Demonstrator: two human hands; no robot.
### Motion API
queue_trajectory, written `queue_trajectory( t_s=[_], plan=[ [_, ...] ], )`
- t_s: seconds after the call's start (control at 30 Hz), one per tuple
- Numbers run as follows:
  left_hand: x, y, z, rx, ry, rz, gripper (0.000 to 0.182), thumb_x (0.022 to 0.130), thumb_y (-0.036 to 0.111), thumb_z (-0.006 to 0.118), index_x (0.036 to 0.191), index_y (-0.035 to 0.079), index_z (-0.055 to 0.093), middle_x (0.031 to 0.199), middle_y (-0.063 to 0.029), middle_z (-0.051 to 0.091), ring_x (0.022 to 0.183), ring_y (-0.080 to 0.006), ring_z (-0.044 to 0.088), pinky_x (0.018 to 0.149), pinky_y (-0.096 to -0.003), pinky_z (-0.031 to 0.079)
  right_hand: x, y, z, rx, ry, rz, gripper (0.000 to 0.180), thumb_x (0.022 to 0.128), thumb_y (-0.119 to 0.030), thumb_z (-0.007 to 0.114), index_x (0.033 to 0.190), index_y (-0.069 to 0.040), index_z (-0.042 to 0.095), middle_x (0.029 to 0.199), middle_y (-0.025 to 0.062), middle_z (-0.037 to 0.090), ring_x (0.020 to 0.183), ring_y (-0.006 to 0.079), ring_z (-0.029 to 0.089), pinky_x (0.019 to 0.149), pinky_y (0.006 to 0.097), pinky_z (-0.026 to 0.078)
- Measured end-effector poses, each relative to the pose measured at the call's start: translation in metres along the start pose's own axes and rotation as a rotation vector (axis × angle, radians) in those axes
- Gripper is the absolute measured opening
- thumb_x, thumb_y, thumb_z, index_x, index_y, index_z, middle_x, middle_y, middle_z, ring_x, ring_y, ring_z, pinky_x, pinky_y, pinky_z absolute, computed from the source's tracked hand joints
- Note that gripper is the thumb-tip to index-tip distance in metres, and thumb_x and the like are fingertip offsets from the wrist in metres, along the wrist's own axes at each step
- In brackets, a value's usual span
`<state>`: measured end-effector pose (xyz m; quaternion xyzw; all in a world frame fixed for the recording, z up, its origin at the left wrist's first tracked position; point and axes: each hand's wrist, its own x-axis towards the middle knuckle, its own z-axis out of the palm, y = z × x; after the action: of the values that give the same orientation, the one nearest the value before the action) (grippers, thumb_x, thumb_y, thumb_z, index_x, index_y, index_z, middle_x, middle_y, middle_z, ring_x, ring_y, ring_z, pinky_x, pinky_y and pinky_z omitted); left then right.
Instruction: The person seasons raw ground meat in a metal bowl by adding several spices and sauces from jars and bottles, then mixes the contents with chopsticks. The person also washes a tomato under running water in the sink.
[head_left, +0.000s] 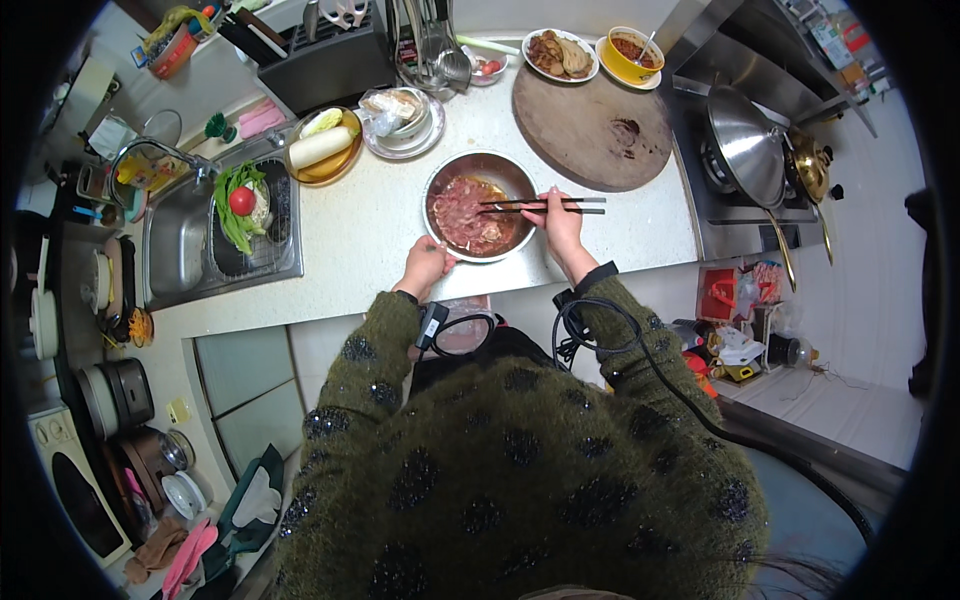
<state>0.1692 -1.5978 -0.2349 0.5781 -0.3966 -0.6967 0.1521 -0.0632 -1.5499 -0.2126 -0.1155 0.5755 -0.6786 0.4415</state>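
Observation:
A stainless steel bowl (517, 169) stands near the front edge of the countertop, holding raw sliced meat (469, 206) in a wet, brownish liquid. My left hand (426, 266) grips the bowl's rim at its lower left. A pair of dark chopsticks (540, 206) is held in my right hand (556, 225), over the bowl's right rim. Their tips reach into the meat near the middle of the bowl. Both wrists wear dark bands with cables attached.
Behind the bowl to the right lies a round wooden chopping board (585, 127). A plate of sliced food (560, 56) and a yellow bowl (626, 52) stand beyond it. Stacked dishes (405, 124), a daikon on an amber plate (322, 154) and a sink (176, 259) are leftward; a lidded wok (746, 146) is right.

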Motion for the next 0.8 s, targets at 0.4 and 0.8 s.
queue_trajectory(
  t_s=[0.4, 0.8],
  plan=[
    [0.004, -0.007, -0.005, -0.109, 0.011, -0.025, 0.004, 0.093, 0.013, 0.045, 0.091, 0.010, 0.044, 0.076, -0.0037, 0.058, 0.059, -0.0084, 0.054, 0.055, -0.0199, 0.049, 0.003, -0.011, 0.019, -0.373, -0.245, -0.217, 0.019, 0.092, -0.014, 0.047, 0.089, 0.004, 0.054, 0.083, 0.0124, 0.062, 0.073, 0.0178, 0.065, 0.058, 0.0259, 0.054],
    [-0.004, -0.014, 0.000, -0.277, -0.018, -0.066, 0.027, 0.094, 0.026, 0.045, 0.098, -0.001, 0.047, 0.099, -0.0090, 0.055, 0.080, -0.0140, 0.057, 0.074, -0.0222, 0.051, -0.032, -0.027, 0.015, -0.348, -0.486, -0.151, 0.021, 0.092, -0.016, 0.048, 0.088, 0.003, 0.055, 0.077, 0.0113, 0.063, 0.071, 0.0186, 0.065, 0.056, 0.0263, 0.053]
  ],
)
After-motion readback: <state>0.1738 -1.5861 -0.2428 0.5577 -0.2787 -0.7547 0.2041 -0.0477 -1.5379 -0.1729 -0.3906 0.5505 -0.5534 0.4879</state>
